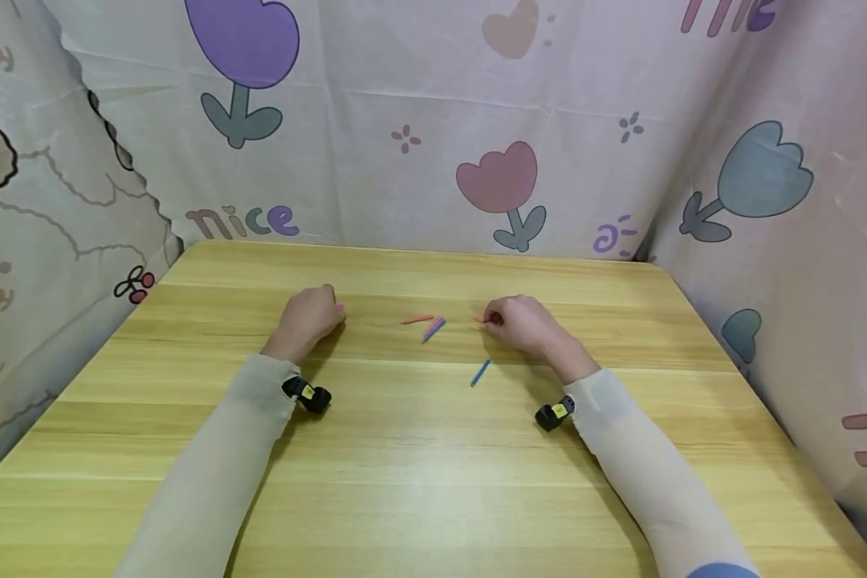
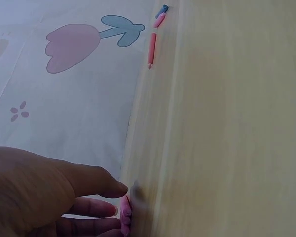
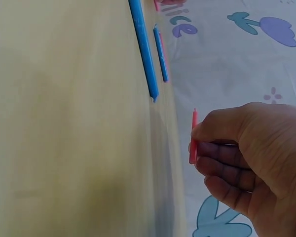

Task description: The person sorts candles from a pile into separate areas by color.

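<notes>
My right hand (image 1: 523,321) pinches a thin red candle (image 3: 194,136) between thumb and fingers, held upright in the right wrist view with its short wick at the top. At the table's left side, my left hand (image 1: 309,317) has its fingertips right at some pink candles (image 2: 126,215), with thumb and fingers apart; the hand hides most of them in the head view. Between the hands lie a red candle (image 1: 417,319) and a pink candle (image 1: 432,327) alongside a blue candle (image 1: 436,331). Another blue candle (image 1: 480,373) lies nearer me, by the right hand.
The wooden table (image 1: 419,457) ends at the back against a printed curtain (image 1: 376,185), which also hangs along both sides. A black wrist camera (image 1: 307,395) sits on the left cuff and another camera (image 1: 555,413) on the right.
</notes>
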Tool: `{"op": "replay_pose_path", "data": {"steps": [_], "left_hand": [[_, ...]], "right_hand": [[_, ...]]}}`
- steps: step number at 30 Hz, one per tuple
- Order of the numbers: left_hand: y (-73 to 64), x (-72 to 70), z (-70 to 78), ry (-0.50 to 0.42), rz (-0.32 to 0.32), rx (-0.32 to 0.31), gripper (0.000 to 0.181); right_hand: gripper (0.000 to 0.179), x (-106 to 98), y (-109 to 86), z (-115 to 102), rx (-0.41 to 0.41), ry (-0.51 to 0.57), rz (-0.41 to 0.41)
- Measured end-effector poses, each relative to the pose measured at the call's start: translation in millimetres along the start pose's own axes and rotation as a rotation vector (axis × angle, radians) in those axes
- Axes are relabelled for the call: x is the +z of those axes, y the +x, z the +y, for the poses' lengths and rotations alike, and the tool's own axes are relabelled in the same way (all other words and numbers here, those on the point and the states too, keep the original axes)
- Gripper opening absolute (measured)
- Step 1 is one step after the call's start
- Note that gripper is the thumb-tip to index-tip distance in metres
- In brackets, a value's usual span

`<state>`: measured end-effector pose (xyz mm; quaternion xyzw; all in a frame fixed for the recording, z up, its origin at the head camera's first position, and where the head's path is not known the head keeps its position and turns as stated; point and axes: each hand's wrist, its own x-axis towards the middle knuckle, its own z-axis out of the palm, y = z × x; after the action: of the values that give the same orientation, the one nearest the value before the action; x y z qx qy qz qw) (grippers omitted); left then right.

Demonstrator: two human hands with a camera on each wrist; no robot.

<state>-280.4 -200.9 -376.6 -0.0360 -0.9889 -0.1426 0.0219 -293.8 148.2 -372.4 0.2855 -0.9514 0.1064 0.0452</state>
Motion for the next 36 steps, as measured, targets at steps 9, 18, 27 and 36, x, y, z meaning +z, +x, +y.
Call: {"op": "replay_pose_path", "data": {"steps": [9,18,27,36], "left_hand": [[3.4,1.8,-3.1,0.002,-0.020,0.006,0.018],[5.1,2.7,-4.8,0.019,-0.033,0.006,0.015],[2.3,1.4,-2.7,0.008,-0.043,0.002,0.017],[2.6,0.9,-2.5,0.005,-0.045,0.006,0.017]], "right_hand": [[0.011,-6.6,-13.0,14.4,0.077,0.024,0.044],[0.012,-18.1,-29.9,28.5,0.207,0.071,0.066],[0.013,-24.1,-44.1,48.4,0.281,0.085,0.065],[0.015,-27.1,-56.6,66.0,0.354,0.102,0.030]]}}
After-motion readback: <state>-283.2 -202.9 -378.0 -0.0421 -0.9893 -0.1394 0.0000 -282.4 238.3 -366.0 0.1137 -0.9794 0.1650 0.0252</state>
